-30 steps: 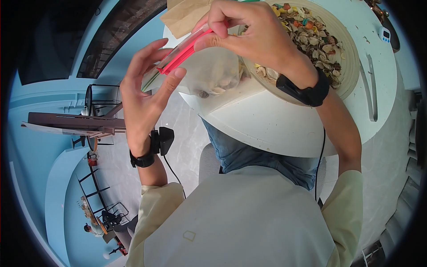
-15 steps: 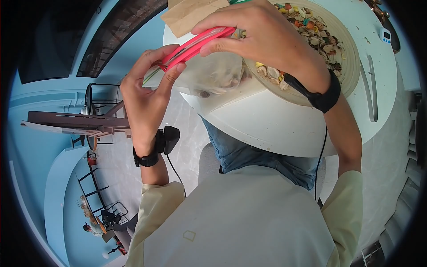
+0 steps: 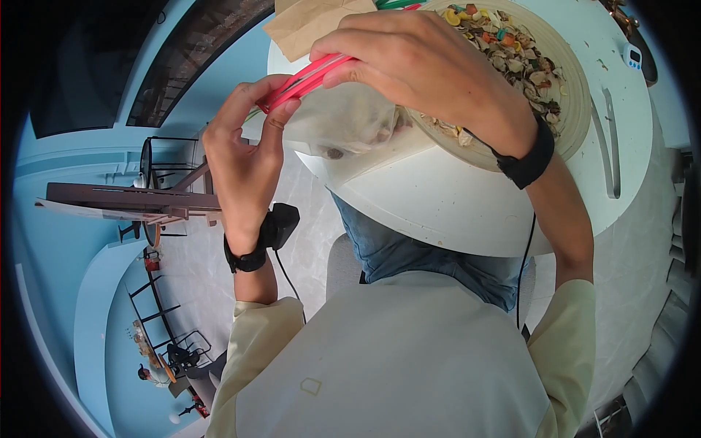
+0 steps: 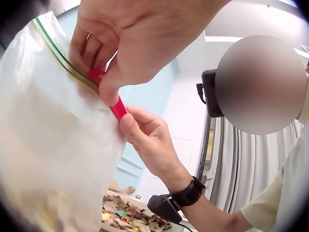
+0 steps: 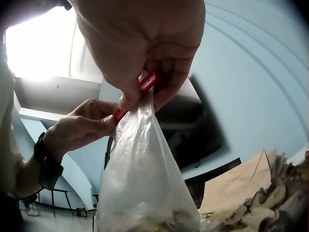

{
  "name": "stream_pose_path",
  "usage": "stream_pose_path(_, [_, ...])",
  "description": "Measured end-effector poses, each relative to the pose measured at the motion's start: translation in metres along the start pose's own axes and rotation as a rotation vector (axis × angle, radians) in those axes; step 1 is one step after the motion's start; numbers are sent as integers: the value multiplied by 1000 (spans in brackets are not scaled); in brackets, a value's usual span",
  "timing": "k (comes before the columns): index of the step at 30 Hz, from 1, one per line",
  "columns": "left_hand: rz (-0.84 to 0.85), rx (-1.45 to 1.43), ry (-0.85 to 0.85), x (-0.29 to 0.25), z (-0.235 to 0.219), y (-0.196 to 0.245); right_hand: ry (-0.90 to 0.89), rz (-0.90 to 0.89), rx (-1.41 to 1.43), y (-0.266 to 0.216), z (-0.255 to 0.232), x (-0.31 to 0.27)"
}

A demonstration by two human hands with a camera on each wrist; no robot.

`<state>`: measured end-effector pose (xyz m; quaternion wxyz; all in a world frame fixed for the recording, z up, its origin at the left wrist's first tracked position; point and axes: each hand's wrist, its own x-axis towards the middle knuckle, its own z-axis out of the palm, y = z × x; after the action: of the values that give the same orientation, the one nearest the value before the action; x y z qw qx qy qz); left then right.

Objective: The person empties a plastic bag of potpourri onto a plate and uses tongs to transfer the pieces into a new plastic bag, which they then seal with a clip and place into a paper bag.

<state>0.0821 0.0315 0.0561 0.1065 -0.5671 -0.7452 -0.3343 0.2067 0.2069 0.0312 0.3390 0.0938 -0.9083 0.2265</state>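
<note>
A red bag clip [image 3: 305, 79] lies across the top of a translucent zip bag [image 3: 343, 120]. My left hand [image 3: 244, 157] pinches the clip's left end between thumb and fingers. Further right along the same clip, my right hand [image 3: 445, 77] pinches it too, thumb below and fingers over the top. In the left wrist view, a green zip strip [image 4: 58, 50] runs along the bag's mouth. Hanging down beneath the clip, the bag shows pale and yellowish pieces [image 5: 166, 221] at its bottom in the right wrist view.
A round tray [image 3: 580, 131] of dried leaves and colourful bits [image 3: 511, 62] stands on the white table [image 3: 467, 212]. Metal tongs [image 3: 612, 150] and a small timer [image 3: 632, 57] lie at the right. Brown paper [image 3: 307, 29] lies behind the bag.
My left hand has risen and moved slightly right. My right hand has shifted along the red clip, and the clip's two bars look closer together than half a second ago.
</note>
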Motion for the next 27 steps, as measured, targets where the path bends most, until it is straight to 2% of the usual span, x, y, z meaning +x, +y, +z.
stream_pose_path(7, [-39, -42, 40, -3, 0, -1, 3, 7, -1, -2, 2, 1])
stream_pose_path(10, [-93, -19, 14, -2, -5, 2, 4, 10, -2, 0, 1, -1])
stream_pose_path(12, [-155, -27, -78, -1, -8, 2, 3, 11, 0, 1, 1, -1])
stream_pose_path(18, [-85, -108, -116, 4, -9, -6, 7, 12, -5, 7, 2, 0])
stream_pose_path(21, [-105, -24, -173, 0, -11, -7, 8, 7, -8, 15, -1, -7])
stream_pose_path(24, [-168, -65, -176, -2, -12, -9, 7, 5, -8, 16, -2, -8])
stream_pose_path(27, [-118, -98, -172, -3, -11, -14, 8, 5, -7, 19, -2, -9])
